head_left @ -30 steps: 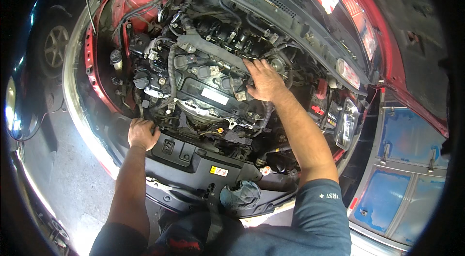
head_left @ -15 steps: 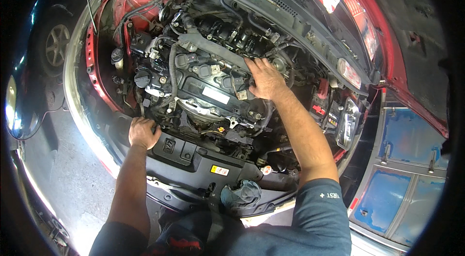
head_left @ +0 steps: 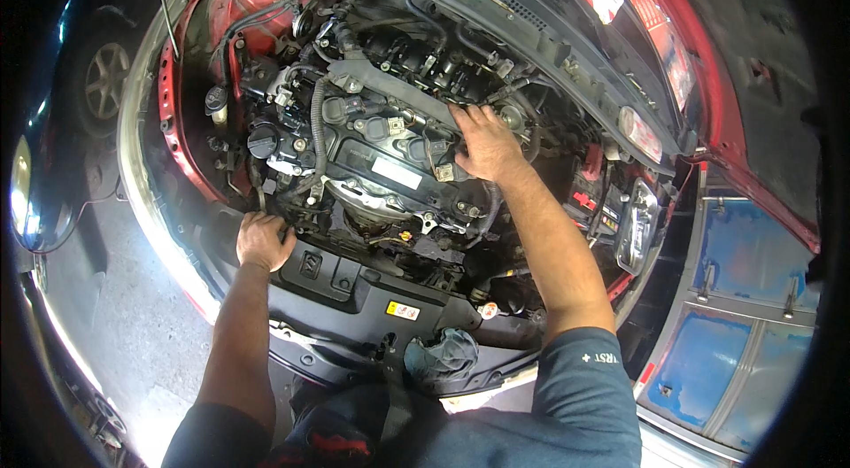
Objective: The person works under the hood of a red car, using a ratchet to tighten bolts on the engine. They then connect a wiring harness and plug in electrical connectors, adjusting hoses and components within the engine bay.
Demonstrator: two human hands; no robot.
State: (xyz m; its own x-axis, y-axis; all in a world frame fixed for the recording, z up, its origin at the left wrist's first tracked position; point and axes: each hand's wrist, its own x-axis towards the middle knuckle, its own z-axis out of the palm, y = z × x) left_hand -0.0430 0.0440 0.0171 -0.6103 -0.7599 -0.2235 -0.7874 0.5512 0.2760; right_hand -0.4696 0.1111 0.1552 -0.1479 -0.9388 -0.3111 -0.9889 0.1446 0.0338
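My left hand (head_left: 264,241) rests on the rear edge of the black plastic front cover (head_left: 282,293), fingertips bent over that edge and thumb apart. Across the engine, my right hand (head_left: 489,145) lies at the right end of the black wiring harness cover (head_left: 398,94), its fingers stretched out there. The thumb sits lower, spread from the fingers, beside an ignition coil connector (head_left: 444,172). Whatever is under the right palm is hidden. Other ignition coils (head_left: 378,128) show in a row on the black valve cover (head_left: 354,154), left of this hand.
Left of the engine stand the black oil filler cap (head_left: 262,142) and a corrugated hose (head_left: 317,127). A crumpled grey-blue rag (head_left: 443,355) lies on the front cover near my body. The battery's red terminal cover (head_left: 584,201) and a headlight (head_left: 636,224) are at right. The open hood (head_left: 717,69) rises beyond.
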